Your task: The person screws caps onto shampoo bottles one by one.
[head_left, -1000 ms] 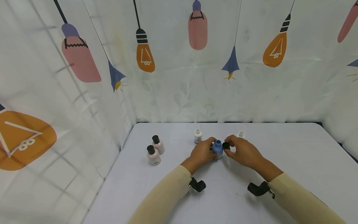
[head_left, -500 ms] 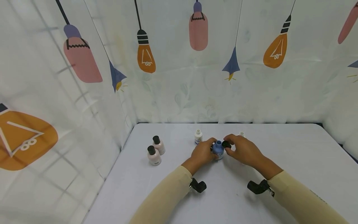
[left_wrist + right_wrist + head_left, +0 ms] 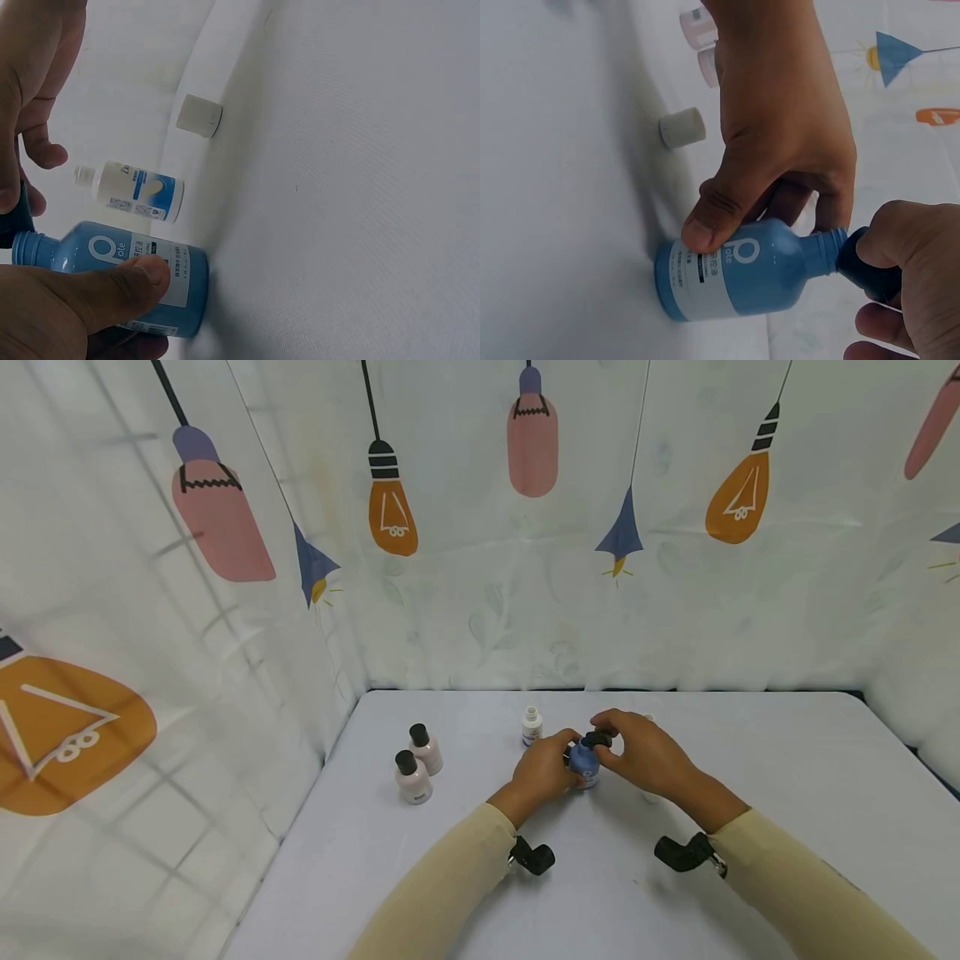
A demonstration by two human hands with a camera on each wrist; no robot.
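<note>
My left hand (image 3: 542,770) grips a blue bottle (image 3: 769,262) with a white label, standing upright on the table, thumb across its front. My right hand (image 3: 648,760) pinches a dark cap (image 3: 868,266) between thumb and fingers. The cap sits tilted right at the bottle's threaded mouth, overlapping its rim in the right wrist view. Beyond the blue bottle, a small white bottle with a blue label (image 3: 142,191) stands uncapped in the left wrist view. In the head view, the right hand mostly hides it.
Another small white bottle (image 3: 532,727) stands uncapped behind my left hand. Two pale pink bottles with black caps (image 3: 413,779) are at the table's left. A loose white cap (image 3: 199,116) lies on the white table (image 3: 585,893), and another white cap (image 3: 682,127) shows in the right wrist view.
My right hand has moved left and slightly up, bringing the dark cap from beside the blue bottle onto its mouth. The left hand and the bottle have stayed in place.
</note>
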